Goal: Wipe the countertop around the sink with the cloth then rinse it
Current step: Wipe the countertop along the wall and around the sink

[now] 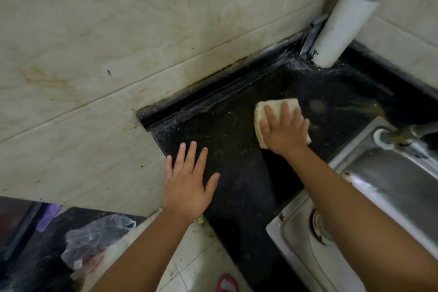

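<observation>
Right grip (283, 129) flat on cloth (265, 105), black countertop (227, 135)

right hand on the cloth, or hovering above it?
Touching. The head view shows the right hand flat on the cloth, fingers spread straight across it, pressing it onto the countertop.

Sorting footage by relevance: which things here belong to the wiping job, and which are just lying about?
Job: folded beige cloth under right hand; black stone countertop; steel sink; left hand.
Lying about: crumpled clear plastic bag; white pipe.
</observation>
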